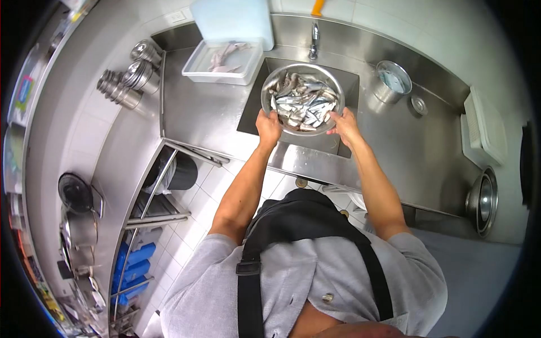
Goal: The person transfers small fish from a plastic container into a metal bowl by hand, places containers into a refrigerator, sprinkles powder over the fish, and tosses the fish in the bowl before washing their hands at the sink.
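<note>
A round metal bowl [264,84] is held over the sink [350,90], heaped with several small silvery fish [304,101]. My left hand [269,128] is closed on its lower left rim, thumb on the upper side. On the lower right rim, my right hand [345,126] grips with its fingers against the outside of the bowl. The bowl hides much of the sink basin. Behind it stands the faucet [314,42].
A white plastic tub [217,79] with pale seafood pieces stands left of the sink, before a light cutting board [234,19]. To the right are a metal pot [389,84] and a small round lid [418,105]. Metal bowls [483,200] lean at the far right.
</note>
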### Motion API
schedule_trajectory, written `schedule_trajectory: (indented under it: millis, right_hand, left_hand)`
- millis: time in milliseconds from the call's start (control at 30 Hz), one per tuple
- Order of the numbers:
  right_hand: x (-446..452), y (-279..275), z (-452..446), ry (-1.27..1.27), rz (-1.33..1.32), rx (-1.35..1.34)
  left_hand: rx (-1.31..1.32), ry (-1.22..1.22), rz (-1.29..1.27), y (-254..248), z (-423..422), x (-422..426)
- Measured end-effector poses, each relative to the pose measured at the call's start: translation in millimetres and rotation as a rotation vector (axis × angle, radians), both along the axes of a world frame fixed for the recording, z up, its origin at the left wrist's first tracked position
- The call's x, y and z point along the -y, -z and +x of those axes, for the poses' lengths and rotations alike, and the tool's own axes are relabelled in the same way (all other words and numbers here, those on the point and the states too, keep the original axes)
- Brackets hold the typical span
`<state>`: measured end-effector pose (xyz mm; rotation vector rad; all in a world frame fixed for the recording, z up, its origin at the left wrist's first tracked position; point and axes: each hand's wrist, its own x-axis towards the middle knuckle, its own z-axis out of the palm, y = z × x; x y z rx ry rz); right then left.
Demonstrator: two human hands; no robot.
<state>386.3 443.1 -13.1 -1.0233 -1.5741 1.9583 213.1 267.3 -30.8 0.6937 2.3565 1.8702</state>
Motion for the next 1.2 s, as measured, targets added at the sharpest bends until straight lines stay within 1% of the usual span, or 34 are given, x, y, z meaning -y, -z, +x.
schedule_trajectory:
  millis: [33,133,200,233,267,300,367,400,433,467,500,533,567,667,700,767,800,833,933,967,1033,1067,1100,1167,1200]
  right_hand:
    - [-0.4,2.9,-5.9,0.004,0.031,-0.074]
    - [1.1,-28.3,-23.5,-0.044,0.106,-0.076]
    - [-0.8,-46.3,-34.6,-0.092,0.164,-0.166]
    - [0.5,-76.3,-49.5,-0.101,0.206,-0.246]
    - [8.4,-83.5,-47.1,-0.100,0.210,-0.291]
    - [3.4,-73.3,-54.0,-0.120,0.186,-0.205]
    - [3.9,-49.0,-68.0,-0.030,0.178,-0.071]
    - [11.2,-46.8,-68.1,0.018,0.175,-0.004]
    - [18.4,-44.2,-69.2,0.036,0.213,0.008]
    - [19.4,-39.8,-68.1,0.002,0.182,0.021]
    - [17.0,-34.6,-70.4,-0.033,0.151,0.037]
    - [15.0,-29.9,-74.4,-0.072,0.121,0.052]
    - [13.6,-23.7,-78.2,-0.072,0.115,0.003]
    - [3.6,-28.7,-87.5,-0.080,0.235,-0.040]
    - [9.7,-49.7,-85.5,-0.097,0.239,-0.105]
    - [22.6,-84.6,-73.7,-0.127,0.243,-0.235]
    - [22.1,-79.3,-73.1,-0.126,0.223,-0.206]
    - [16.4,-70.6,-74.9,-0.125,0.204,-0.179]
    - [-1.0,-34.8,-83.1,-0.112,0.210,-0.085]
    - [-0.3,-26.5,-81.9,-0.110,0.203,-0.058]
    - [-1.2,-8.3,-72.4,-0.149,0.190,0.011]
    - [2.1,-4.6,-64.4,-0.128,0.168,0.002]
    - [5.8,-9.4,-60.2,-0.108,0.150,-0.014]
    - [11.9,-18.0,-56.3,-0.061,0.127,-0.068]
    - [11.6,-17.2,-54.5,-0.054,0.131,-0.058]
  left_hand:
    - [-0.033,-0.032,-0.063,14.8,-12.0,1.7]
    - [-0.100,-0.102,0.011,0.1,-26.7,5.0]
    - [-0.141,-0.084,0.123,-59.5,-16.9,14.4]
    - [-0.177,-0.087,0.205,-92.9,-28.3,12.3]
    - [-0.177,-0.078,0.250,-100.3,-25.6,17.5]
    - [-0.254,-0.082,0.225,-89.9,-35.5,17.2]
    - [-0.219,-0.127,0.080,-64.0,-40.6,23.1]
    - [-0.202,-0.145,0.008,-48.2,-42.8,24.4]
    - [-0.227,-0.210,-0.026,-31.4,-46.4,22.9]
    - [-0.138,-0.196,0.001,-2.4,-59.7,18.6]
    - [-0.045,-0.183,0.027,-1.8,-61.7,19.3]
    - [0.102,-0.154,0.076,1.1,-59.0,20.9]
    - [0.249,-0.137,0.123,-27.2,-41.5,28.9]
    - [-0.155,-0.189,-0.014,-24.6,-59.8,30.8]
    - [-0.173,-0.148,0.114,-38.9,-57.9,32.2]
    - [-0.228,-0.119,0.265,-59.0,-64.0,26.1]
    - [-0.238,-0.102,0.329,-57.3,-59.5,28.3]
    - [-0.188,-0.070,0.179,-49.3,-65.9,31.8]
    - [0.060,-0.065,0.041,6.7,-80.0,26.3]
    - [0.109,-0.109,0.082,38.3,-90.6,19.8]
    - [0.303,-0.045,0.161,-4.5,-56.7,33.2]
    - [0.410,-0.019,0.198,-16.3,-40.7,39.5]
    - [0.377,-0.012,0.262,5.9,-49.3,34.3]
    - [0.055,-0.011,0.055,45.8,-97.8,11.1]
    - [0.051,0.033,0.028,48.8,-93.7,13.1]
